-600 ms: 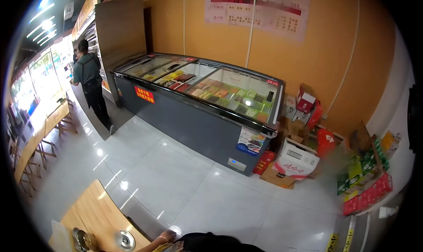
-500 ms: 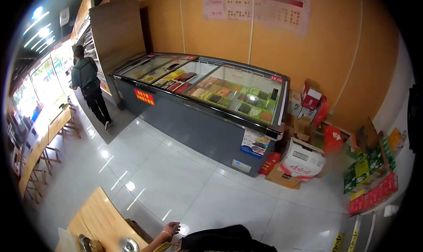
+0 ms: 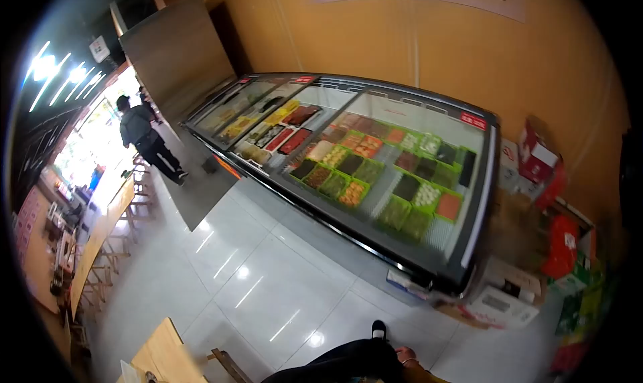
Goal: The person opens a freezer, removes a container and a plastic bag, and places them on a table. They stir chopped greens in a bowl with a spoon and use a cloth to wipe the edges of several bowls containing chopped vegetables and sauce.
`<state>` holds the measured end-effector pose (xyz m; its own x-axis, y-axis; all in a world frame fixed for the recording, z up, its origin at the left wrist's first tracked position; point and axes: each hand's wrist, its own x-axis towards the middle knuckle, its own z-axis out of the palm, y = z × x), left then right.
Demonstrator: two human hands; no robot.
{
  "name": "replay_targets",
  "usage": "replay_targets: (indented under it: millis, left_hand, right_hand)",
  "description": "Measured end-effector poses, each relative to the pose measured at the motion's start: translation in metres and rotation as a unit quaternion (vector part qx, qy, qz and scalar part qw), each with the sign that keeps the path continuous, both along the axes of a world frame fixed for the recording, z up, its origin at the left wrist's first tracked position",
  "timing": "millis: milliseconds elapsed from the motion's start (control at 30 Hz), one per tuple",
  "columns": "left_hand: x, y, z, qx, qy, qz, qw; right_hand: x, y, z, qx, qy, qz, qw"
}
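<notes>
My right hand hangs low at the bottom edge, beside my dark trousers, with a band at its wrist. It is small and blurred, so its finger pose is unclear, and no object shows in it. My left hand is out of view. Ahead stands a long chest freezer with a glass top. Green trays of food fill its near part, with red and yellow trays farther along. My dark shoe shows on the tiled floor.
A wooden table stands at the lower left, with a stool beside it. Another person is at the far left, near a long table. Cardboard boxes lie at the freezer's right end.
The view has tilted and come closer to the freezer. My left hand has left the frame, and my right hand and a shoe have appeared. The other person has moved farther away.
</notes>
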<state>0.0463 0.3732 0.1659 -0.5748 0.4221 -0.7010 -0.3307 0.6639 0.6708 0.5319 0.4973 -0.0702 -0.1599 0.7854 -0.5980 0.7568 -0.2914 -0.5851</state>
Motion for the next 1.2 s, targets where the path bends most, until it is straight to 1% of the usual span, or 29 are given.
replay_targets:
  millis: [33,100,133,167,267,300,467,567,600,700,767,800,833,933,1000,1033,1133,1200]
  left_hand:
    - [0.003,0.011,0.005,-0.005,0.002,0.015,1.000]
    - [0.004,0.027,0.014,-0.014,0.015,0.043,0.999]
    - [0.008,0.034,0.016,-0.020,0.016,0.055,0.998]
    - [0.010,0.038,0.018,-0.024,0.018,0.067,0.997]
    - [0.014,0.042,0.021,-0.039,0.020,0.098,0.994]
    - [0.016,0.041,0.020,-0.045,0.019,0.107,0.993]
    - [0.017,0.025,0.011,-0.065,0.000,0.140,0.988]
    - [0.007,0.014,-0.003,-0.068,-0.014,0.157,0.985]
    - [0.002,0.005,-0.014,-0.070,-0.018,0.162,0.984]
    - [-0.015,-0.010,-0.039,-0.067,-0.034,0.179,0.981]
    - [-0.031,-0.028,-0.064,-0.070,-0.045,0.191,0.978]
    - [-0.039,-0.037,-0.069,-0.076,-0.056,0.199,0.976]
    - [-0.051,-0.049,-0.085,-0.080,-0.061,0.203,0.974]
    - [-0.092,-0.057,-0.103,-0.089,-0.075,0.203,0.972]
    - [-0.130,-0.046,-0.114,-0.084,-0.077,0.192,0.975]
    - [-0.153,-0.044,-0.124,-0.079,-0.073,0.187,0.976]
    - [-0.231,-0.012,-0.134,-0.026,-0.039,0.173,0.984]
    - [-0.290,0.033,-0.129,0.037,-0.008,0.160,0.986]
  right_hand:
    - [-0.001,0.010,-0.071,0.053,0.051,0.002,0.997]
    - [-0.028,0.047,-0.015,0.003,0.055,0.005,0.998]
    - [-0.032,0.051,0.001,-0.001,0.057,0.017,0.998]
    - [-0.032,0.056,0.015,-0.033,0.037,0.029,0.998]
    - [-0.051,0.079,0.038,-0.115,-0.016,0.058,0.992]
    - [-0.054,0.088,0.037,-0.122,-0.024,0.063,0.990]
    - [-0.055,0.129,0.043,-0.113,-0.050,0.072,0.990]
    - [-0.051,0.161,0.051,-0.093,-0.072,0.076,0.990]
    - [-0.048,0.170,0.047,-0.087,-0.080,0.077,0.990]
    - [-0.051,0.205,0.064,-0.059,-0.110,0.087,0.988]
    - [-0.061,0.231,0.068,-0.040,-0.125,0.096,0.987]
    - [-0.074,0.240,0.076,-0.032,-0.131,0.104,0.985]
    - [-0.088,0.250,0.072,-0.023,-0.139,0.114,0.983]
    - [-0.144,0.276,0.088,-0.014,-0.140,0.133,0.981]
    - [-0.194,0.290,0.099,-0.011,-0.136,0.150,0.979]
    - [-0.220,0.294,0.097,-0.014,-0.130,0.163,0.978]
    - [-0.307,0.305,0.098,-0.020,-0.101,0.205,0.973]
    - [-0.371,0.313,0.096,-0.025,-0.078,0.236,0.968]
